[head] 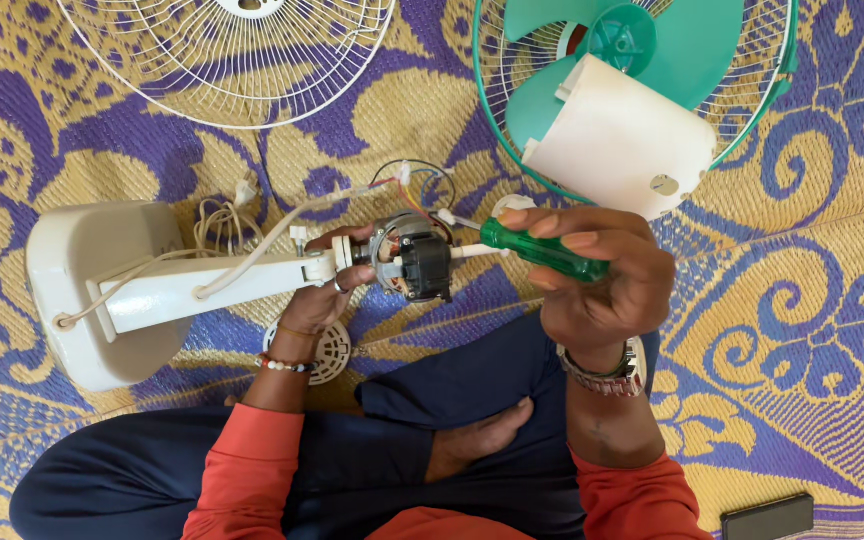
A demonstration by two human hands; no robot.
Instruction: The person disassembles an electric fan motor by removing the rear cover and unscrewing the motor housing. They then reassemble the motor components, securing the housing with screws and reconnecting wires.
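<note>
A white fan stand lies on its side across my lap, its bare motor exposed at the right end of the neck. My left hand grips the neck just behind the motor from below. My right hand holds a green-handled screwdriver, its tip pointing left at the motor's top. Thin wires loop out above the motor.
A white wire fan guard lies at the top left. At the top right, another guard with a green rim holds green blades and a white motor cover. A small round white grille and a dark phone rest on the patterned mat.
</note>
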